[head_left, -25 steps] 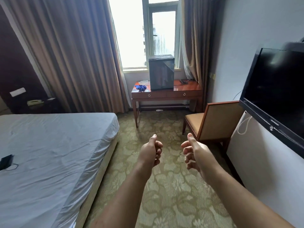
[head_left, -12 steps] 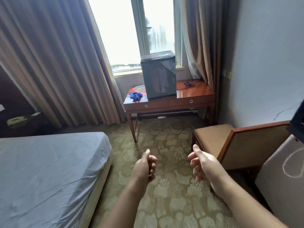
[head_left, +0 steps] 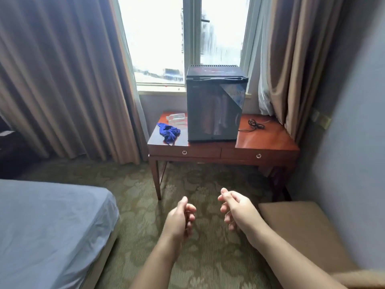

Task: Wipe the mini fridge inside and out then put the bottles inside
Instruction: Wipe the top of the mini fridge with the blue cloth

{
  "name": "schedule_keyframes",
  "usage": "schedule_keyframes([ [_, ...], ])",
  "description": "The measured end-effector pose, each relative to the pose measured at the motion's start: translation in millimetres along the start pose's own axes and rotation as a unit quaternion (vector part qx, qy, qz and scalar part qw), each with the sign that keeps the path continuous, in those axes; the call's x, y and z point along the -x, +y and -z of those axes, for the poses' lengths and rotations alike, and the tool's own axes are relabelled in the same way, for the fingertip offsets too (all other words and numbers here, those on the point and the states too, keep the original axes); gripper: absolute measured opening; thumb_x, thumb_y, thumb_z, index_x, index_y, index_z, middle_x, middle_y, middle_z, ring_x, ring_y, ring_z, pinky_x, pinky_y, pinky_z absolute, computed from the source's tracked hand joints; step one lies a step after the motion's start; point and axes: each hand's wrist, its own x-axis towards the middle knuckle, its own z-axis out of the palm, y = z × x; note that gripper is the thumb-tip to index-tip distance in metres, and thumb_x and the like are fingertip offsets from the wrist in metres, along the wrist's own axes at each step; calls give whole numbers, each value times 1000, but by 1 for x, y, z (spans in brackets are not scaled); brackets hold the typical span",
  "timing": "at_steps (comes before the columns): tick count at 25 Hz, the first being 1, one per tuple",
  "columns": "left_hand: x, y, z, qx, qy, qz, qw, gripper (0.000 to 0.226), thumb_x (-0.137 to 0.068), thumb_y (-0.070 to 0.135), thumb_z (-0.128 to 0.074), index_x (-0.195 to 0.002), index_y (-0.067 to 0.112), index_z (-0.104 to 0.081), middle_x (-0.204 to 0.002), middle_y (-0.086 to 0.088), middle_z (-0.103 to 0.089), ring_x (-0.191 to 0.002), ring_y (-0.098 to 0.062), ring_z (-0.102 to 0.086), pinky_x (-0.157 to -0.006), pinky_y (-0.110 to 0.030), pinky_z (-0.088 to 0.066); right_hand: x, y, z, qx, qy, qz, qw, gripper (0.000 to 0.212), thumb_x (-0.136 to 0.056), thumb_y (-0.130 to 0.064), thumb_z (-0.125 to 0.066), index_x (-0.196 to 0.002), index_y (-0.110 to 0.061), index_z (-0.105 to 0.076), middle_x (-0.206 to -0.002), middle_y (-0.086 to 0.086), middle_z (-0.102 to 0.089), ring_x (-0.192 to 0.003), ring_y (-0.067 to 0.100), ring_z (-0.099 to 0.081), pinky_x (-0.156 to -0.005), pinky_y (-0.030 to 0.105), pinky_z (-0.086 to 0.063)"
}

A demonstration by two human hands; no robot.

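A black mini fridge (head_left: 214,105) with its door closed stands on a reddish wooden desk (head_left: 268,138) under the window. Left of it lies a crumpled blue cloth (head_left: 168,132), and behind the cloth lie clear plastic bottles (head_left: 176,118) on their sides. My left hand (head_left: 180,217) and my right hand (head_left: 237,211) hang in front of me over the carpet, well short of the desk. Both hold nothing, with fingers loosely curled and apart.
A bed (head_left: 48,226) with a grey sheet fills the lower left. A padded chair seat (head_left: 302,230) sits at the lower right by the wall. A black cable (head_left: 255,124) lies on the desk right of the fridge. Brown curtains hang on both sides of the window.
The view has come closer to the desk and fridge. The chair has slid toward the lower right and the wall screen has left the view. Both hands stay empty in front.
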Motion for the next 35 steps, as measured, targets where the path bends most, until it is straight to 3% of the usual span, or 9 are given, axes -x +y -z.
schedule_keyframes([
  [9,-271,147,29,-68,56,1,996,41,-107,40,-46,-78,15,-62,-55,5,-52,-42,-8,-37,-45,-19,-27,-308,-65,-69,-34,-38,-61,997,35,-106,-45,-52,-101,-15,-69,-84,4,-60,-52,12,-56,-45,25,-47],
  [16,-477,192,32,-105,108,48,987,31,-106,32,-50,-85,13,-63,-64,1,-53,-43,-8,-39,-42,-17,-26,-539,-76,-119,-7,-95,-75,993,34,-104,-44,-55,-105,-14,-71,-91,1,-68,-71,13,-63,-52,29,-52],
  [18,-526,202,46,-160,142,47,976,23,-105,24,-54,-87,12,-63,-72,-2,-56,-48,-10,-44,-42,-19,-32,-592,-82,-128,12,-96,-92,991,31,-102,-45,-57,-106,-16,-70,-95,2,-70,-74,13,-63,-54,29,-52],
  [20,-568,216,61,-244,162,26,956,10,-100,22,-60,-96,13,-64,-83,0,-64,-61,-14,-56,-58,-27,-51,-636,-90,-139,40,-105,-114,987,26,-100,-46,-59,-104,-22,-68,-100,0,-71,-78,14,-65,-55,29,-53],
  [22,-618,233,73,-334,142,-8,932,17,-94,25,-67,-109,18,-64,-98,2,-68,-81,-14,-63,-83,-31,-53,-679,-100,-157,80,-116,-116,983,23,-98,-47,-61,-106,-27,-67,-104,-4,-71,-87,14,-68,-57,29,-54],
  [26,-742,257,102,-499,51,-81,861,58,-87,26,-70,-142,24,-51,-133,-2,-54,-114,-21,-61,-101,-31,-46,-752,-97,-203,186,-135,-115,967,35,-93,-47,-67,-123,-29,-64,-109,-9,-69,-91,9,-66,-75,28,-51],
  [28,-793,263,118,-552,-19,-77,830,71,-85,28,-68,-151,28,-42,-148,0,-46,-122,-24,-61,-104,-39,-49,-773,-92,-222,200,-120,-150,961,44,-91,-46,-68,-131,-29,-61,-116,-7,-69,-88,10,-66,-80,29,-50],
  [32,-864,264,135,-686,-182,-66,701,86,-87,25,-67,-161,30,-24,-166,3,-29,-140,-24,-51,-108,-41,-47,-794,-91,-244,337,-148,-187,911,61,-94,-39,-63,-151,-24,-45,-142,5,-61,-133,25,-56,-110,33,-43],
  [35,-897,265,146,-745,-246,-24,620,66,-90,26,-68,-150,17,-42,-145,-12,-54,-125,-32,-60,-99,-38,-49,-805,-90,-259,340,-146,-202,906,70,-94,-40,-62,-157,-25,-35,-152,9,-51,-140,28,-48,-115,36,-39],
])
